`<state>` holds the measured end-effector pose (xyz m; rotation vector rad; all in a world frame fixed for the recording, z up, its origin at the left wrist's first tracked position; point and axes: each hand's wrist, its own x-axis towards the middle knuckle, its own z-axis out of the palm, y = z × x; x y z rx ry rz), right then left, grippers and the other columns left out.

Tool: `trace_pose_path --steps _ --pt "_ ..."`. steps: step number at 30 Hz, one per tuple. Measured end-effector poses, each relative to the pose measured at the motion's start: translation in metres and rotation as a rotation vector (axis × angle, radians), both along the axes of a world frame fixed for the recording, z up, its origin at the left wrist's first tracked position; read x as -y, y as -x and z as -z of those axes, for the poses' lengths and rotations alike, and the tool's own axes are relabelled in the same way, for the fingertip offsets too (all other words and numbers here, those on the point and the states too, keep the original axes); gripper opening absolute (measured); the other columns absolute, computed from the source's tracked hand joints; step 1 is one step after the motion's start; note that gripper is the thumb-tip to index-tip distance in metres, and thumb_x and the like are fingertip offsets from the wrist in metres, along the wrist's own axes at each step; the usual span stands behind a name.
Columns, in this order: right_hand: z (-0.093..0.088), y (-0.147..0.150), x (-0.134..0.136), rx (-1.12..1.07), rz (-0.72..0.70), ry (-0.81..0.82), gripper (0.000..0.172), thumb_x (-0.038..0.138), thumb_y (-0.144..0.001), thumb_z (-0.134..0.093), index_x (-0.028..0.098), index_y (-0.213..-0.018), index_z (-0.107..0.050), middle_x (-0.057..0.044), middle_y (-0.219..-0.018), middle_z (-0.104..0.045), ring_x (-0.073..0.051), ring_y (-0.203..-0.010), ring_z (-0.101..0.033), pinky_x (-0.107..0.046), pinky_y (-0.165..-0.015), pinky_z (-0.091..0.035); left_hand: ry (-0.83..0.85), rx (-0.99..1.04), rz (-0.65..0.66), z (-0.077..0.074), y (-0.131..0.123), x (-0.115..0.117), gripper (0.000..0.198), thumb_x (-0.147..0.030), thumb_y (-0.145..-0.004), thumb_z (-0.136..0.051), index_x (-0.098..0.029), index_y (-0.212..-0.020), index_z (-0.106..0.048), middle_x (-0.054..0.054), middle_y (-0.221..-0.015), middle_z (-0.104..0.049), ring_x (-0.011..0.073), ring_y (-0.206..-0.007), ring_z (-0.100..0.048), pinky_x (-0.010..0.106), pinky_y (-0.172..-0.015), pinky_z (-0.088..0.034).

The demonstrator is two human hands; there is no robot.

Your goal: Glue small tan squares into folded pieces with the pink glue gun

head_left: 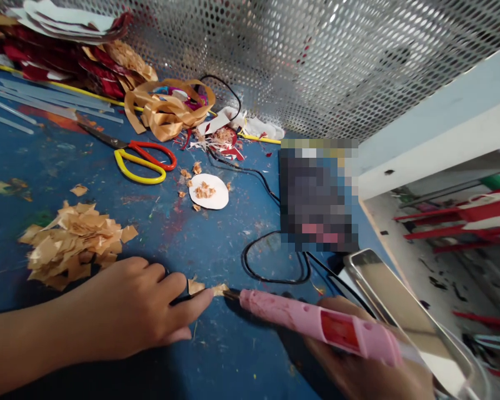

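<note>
A pink hot glue gun point(291, 314) lies in the grasp of my right hand point(350, 355), its metal tip pointing left. That tip meets a small piece of gold ribbon point(220, 290). My left hand point(150, 308) is closed, with the index fingertip on the same piece. Another gold piece point(195, 286) shows just behind that finger. Left of my left hand, cut ribbon squares point(77, 241) form a loose pile. Farther back lies a white oval disc point(216, 194) with folded gold bits point(205, 190) on it and several around it.
Scissors with red and yellow handles point(144, 164) lie open on the blue table point(158, 222). Behind them are coiled gold ribbon point(170, 114) and scraps. Translucent glue sticks point(45, 100) lie back left. A black cord point(250, 261) loops near a metal tray point(412, 322). Perforated metal point(275, 61) stands behind.
</note>
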<state>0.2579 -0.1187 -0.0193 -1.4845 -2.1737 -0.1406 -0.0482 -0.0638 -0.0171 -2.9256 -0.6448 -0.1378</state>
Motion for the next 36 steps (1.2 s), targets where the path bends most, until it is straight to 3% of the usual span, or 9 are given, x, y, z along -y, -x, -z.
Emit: trace_pose_path --steps 7,11,14,19,24,27,30,33,36 --pt "-0.052 0.009 -0.011 0.407 -0.174 -0.118 0.023 0.036 -0.095 -0.039 0.026 -0.079 -0.053 0.003 -0.049 -0.055 -0.013 -0.033 -0.047 -0.030 -0.035 -0.031 0.031 -0.043 -0.034 -0.005 0.000 0.000 0.051 -0.052 -0.088 -0.057 -0.033 -0.134 -0.048 -0.004 -0.072 -0.059 0.0118 -0.051 -0.051 0.031 -0.046 -0.024" --pt "-0.065 0.003 -0.019 0.265 -0.104 -0.058 0.033 0.050 -0.090 -0.049 0.026 -0.067 -0.046 0.005 -0.041 -0.045 -0.010 -0.028 -0.036 -0.028 -0.031 -0.023 0.014 -0.004 -0.042 -0.005 0.002 0.001 0.045 -0.049 -0.090 -0.055 -0.034 -0.132 -0.050 -0.003 -0.074 -0.059 0.0105 -0.052 -0.052 0.028 -0.048 -0.026" --pt "-0.054 0.009 -0.025 0.021 0.066 -0.038 0.031 0.048 -0.089 -0.054 0.026 -0.070 -0.046 0.005 -0.043 -0.044 -0.011 -0.033 -0.039 -0.024 -0.032 -0.028 -0.043 0.024 -0.018 -0.003 0.003 0.002 0.046 -0.047 -0.090 -0.056 -0.031 -0.133 -0.049 -0.002 -0.073 -0.059 0.0109 -0.054 -0.054 0.026 -0.047 -0.027" --pt "-0.011 0.032 -0.041 -0.085 -0.033 0.071 0.014 0.033 -0.095 -0.043 0.020 -0.096 -0.048 -0.003 -0.071 -0.060 -0.015 -0.056 -0.055 -0.027 -0.050 -0.048 -0.057 -0.038 -0.005 -0.007 0.001 0.002 0.048 -0.046 -0.089 -0.058 -0.030 -0.134 -0.049 -0.002 -0.076 -0.062 0.0120 -0.052 -0.056 0.025 -0.044 -0.027" --pt "0.020 0.040 -0.054 -0.095 -0.057 0.068 0.023 0.030 -0.096 -0.039 0.016 -0.113 -0.047 -0.013 -0.101 -0.059 -0.025 -0.093 -0.059 -0.042 -0.081 -0.052 -0.065 -0.063 -0.026 -0.011 0.000 0.005 0.047 -0.043 -0.091 -0.055 -0.031 -0.136 -0.047 -0.002 -0.074 -0.060 0.0120 -0.054 -0.056 0.024 -0.046 -0.032" --pt "0.019 0.035 -0.051 -0.092 -0.037 0.071 0.032 0.036 -0.095 -0.044 0.018 -0.121 -0.045 -0.014 -0.113 -0.054 -0.028 -0.107 -0.054 -0.047 -0.089 -0.049 -0.062 -0.062 -0.018 -0.011 0.001 0.005 0.049 -0.041 -0.093 -0.053 -0.029 -0.139 -0.044 -0.001 -0.075 -0.059 0.0121 -0.053 -0.054 0.025 -0.046 -0.034" --pt "0.009 0.032 -0.036 -0.132 0.008 -0.084 0.041 0.037 -0.090 -0.054 0.020 -0.126 -0.042 -0.014 -0.121 -0.050 -0.030 -0.114 -0.049 -0.050 -0.093 -0.046 -0.054 -0.080 -0.017 -0.011 0.000 0.004 0.047 -0.041 -0.093 -0.053 -0.029 -0.138 -0.046 -0.001 -0.075 -0.060 0.0121 -0.052 -0.054 0.025 -0.046 -0.033" --pt "0.001 0.037 -0.016 -0.085 -0.006 -0.274 0.021 0.025 -0.086 -0.061 0.024 -0.107 -0.056 -0.009 -0.110 -0.053 -0.025 -0.100 -0.054 -0.043 -0.084 -0.047 -0.045 -0.110 -0.026 -0.012 -0.001 0.004 0.047 -0.041 -0.092 -0.054 -0.030 -0.137 -0.046 -0.001 -0.076 -0.061 0.0125 -0.053 -0.056 0.025 -0.046 -0.032" --pt "0.001 0.049 -0.003 0.041 -0.153 -0.233 0.007 0.018 -0.088 -0.059 0.023 -0.089 -0.064 -0.007 -0.110 -0.057 -0.020 -0.092 -0.056 -0.035 -0.078 -0.048 -0.052 -0.135 -0.039 -0.011 -0.001 0.005 0.052 -0.042 -0.090 -0.057 -0.032 -0.140 -0.043 -0.001 -0.077 -0.063 0.0140 -0.055 -0.059 0.025 -0.047 -0.033"
